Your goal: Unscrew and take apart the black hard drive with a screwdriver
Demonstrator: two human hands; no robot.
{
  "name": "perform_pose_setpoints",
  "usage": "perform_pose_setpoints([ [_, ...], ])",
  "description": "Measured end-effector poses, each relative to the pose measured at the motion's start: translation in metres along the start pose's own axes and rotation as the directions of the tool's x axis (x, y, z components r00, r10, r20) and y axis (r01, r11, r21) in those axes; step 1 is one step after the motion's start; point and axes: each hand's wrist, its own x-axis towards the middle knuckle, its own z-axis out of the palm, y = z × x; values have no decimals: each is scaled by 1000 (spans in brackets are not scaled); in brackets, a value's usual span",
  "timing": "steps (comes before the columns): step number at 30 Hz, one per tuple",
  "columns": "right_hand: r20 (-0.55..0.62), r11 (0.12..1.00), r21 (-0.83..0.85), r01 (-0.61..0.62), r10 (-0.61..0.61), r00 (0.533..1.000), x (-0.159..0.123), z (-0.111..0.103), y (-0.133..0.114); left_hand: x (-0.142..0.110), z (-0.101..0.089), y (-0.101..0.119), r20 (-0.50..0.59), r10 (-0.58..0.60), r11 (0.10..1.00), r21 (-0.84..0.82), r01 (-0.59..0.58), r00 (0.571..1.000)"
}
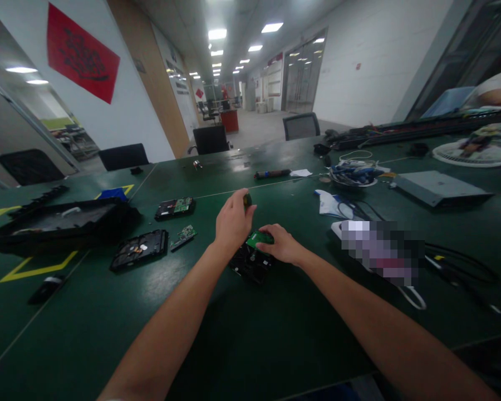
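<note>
In the middle of the head view, my right hand (281,244) has its fingers closed on the edge of a green circuit board (259,239). That board is over a black hard drive (253,266) lying on the green table; whether the two are joined I cannot tell. Just above and to the left, my left hand (234,218) is closed round a short dark-and-yellow handle (247,200), most of it hidden by the fingers. Left of my hands lie a small loose circuit board (184,238), an opened hard drive (140,249) and another drive with a green board (174,208).
On the left stands a black plastic tray (62,220). Right of my hands are a white pouch-like item (344,231), partly blurred, cables (463,262), a bundle of wires (354,171) and a grey metal box (442,188). A person's arm (496,94) shows at far right.
</note>
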Motion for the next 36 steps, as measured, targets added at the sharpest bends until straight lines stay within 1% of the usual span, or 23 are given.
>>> perform_pose_setpoints([
  [5, 9, 1000, 6, -1, 1, 1000, 0, 0, 1, -1, -1, 2, 16, -92, 994, -56, 93, 996],
  [10, 14, 1000, 14, 3, -3, 1000, 1, 1, 2, 0, -1, 3, 53, -106, 992, -61, 109, 993],
  [13, 17, 1000, 15, 3, -3, 1000, 2, 2, 4, 0, -2, 3, 54, -83, 996, -34, 85, 995],
  [17, 12, 1000, 18, -1, 1, 1000, 2, 3, 4, 1, -4, 3, 1, 1, 1000, 15, -1, 1000],
  [21, 2, 1000, 15, 11, -11, 1000, 3, 4, 5, 1, -4, 2, -12, 33, 999, 9, -33, 999],
  [24, 2, 1000, 13, 15, -15, 1000, 4, 5, 7, 0, -2, 1, -17, 12, 1000, -14, -12, 1000],
  [29, -7, 1000, 19, 16, -16, 1000, 4, 5, 8, -1, 0, 0, -7, -84, 995, -56, 84, 996],
  [32, 2, 1000, 21, 13, -13, 1000, 3, 4, 6, -1, -1, 1, 29, -78, 995, -61, 80, 997],
  [34, 10, 1000, 23, 12, -12, 1000, 2, 3, 5, 0, -2, 2, 48, -52, 997, -50, 54, 998],
  [36, 13, 1000, 24, 8, -9, 1000, 1, 2, 4, 0, -3, 3, 40, -13, 999, -29, 15, 999],
])
